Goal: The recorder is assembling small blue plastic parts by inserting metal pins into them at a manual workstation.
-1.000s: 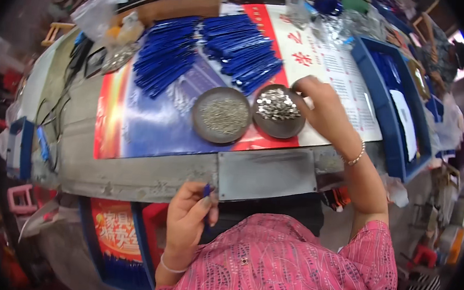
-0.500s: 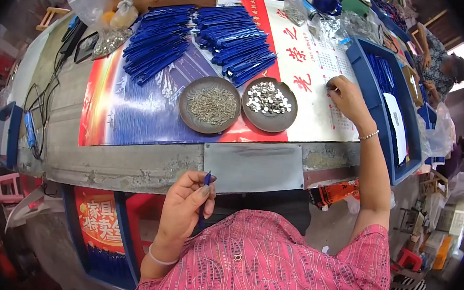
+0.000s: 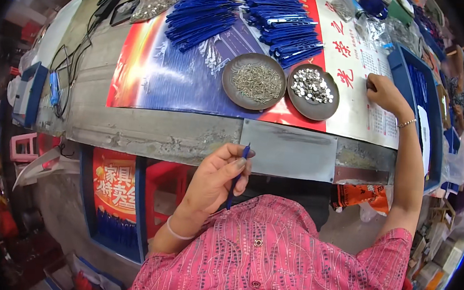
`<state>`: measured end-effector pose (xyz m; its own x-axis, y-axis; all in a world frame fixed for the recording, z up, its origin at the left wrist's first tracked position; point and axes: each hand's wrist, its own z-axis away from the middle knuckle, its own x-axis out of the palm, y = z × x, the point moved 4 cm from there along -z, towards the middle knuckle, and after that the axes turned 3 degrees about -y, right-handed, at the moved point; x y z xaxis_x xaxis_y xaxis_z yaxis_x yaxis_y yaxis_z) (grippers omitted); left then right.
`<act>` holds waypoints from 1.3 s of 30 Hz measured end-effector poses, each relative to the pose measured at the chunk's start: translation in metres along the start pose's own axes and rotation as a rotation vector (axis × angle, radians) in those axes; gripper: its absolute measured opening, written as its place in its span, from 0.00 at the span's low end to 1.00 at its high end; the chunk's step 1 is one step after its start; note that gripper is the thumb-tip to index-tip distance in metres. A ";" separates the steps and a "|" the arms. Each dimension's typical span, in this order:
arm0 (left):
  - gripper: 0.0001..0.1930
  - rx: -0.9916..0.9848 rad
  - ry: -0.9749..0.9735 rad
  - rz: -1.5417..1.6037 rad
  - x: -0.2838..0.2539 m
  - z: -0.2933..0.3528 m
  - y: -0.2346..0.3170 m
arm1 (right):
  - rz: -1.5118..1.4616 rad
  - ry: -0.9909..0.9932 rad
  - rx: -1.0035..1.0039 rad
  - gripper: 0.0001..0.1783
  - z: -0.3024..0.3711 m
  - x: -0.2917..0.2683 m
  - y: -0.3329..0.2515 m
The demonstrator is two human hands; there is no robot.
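My left hand (image 3: 219,172) is closed in front of the table edge. Between its thumb and fingers stands a slim blue stick (image 3: 231,193), nearly upright, with its narrow tip poking up above the fingertips. My right hand (image 3: 386,94) rests at the calendar part of a poster, fingers curled in; whatever they may hold is hidden. Left of it are two brown dishes: one (image 3: 226,86) holds thin metal pins (image 3: 257,82), the other (image 3: 316,114) small shiny silver discs (image 3: 310,84). Behind the dishes lie two piles of slim blue pieces (image 3: 205,13).
The poster (image 3: 154,83) covers much of the grey table (image 3: 161,133). A blue crate (image 3: 400,60) with more blue pieces stands at right. Plastic bags (image 3: 153,6) and cables (image 3: 90,27) lie far left. Below are a blue bin (image 3: 87,187) and a red stool (image 3: 166,172).
The view has shifted, so the table sits further right and higher. My left hand still grips the blue stick. My right hand's fingers look more curled, near the same part of the poster.
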<state>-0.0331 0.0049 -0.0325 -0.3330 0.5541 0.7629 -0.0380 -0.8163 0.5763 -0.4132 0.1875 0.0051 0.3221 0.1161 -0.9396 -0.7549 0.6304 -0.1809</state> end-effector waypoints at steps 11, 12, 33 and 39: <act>0.10 0.055 0.033 -0.145 -0.002 0.004 0.001 | -1.100 0.316 -0.155 0.02 0.053 0.007 -0.087; 0.09 0.105 0.076 -0.326 0.003 0.007 0.004 | -1.144 0.242 -0.159 0.03 0.059 0.011 -0.111; 0.14 0.942 -0.408 -1.587 0.060 0.029 0.027 | -1.580 -0.746 -0.582 0.08 0.101 0.059 -0.241; 0.11 1.011 -0.414 -1.539 0.057 0.023 0.024 | -1.438 -0.727 -0.685 0.07 0.096 0.057 -0.240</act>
<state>-0.0317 0.0203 0.0318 -0.3299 0.7352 -0.5921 0.5033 0.6677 0.5486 -0.1593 0.1167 0.0228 0.9158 0.2156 0.3389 0.3133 0.1445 -0.9386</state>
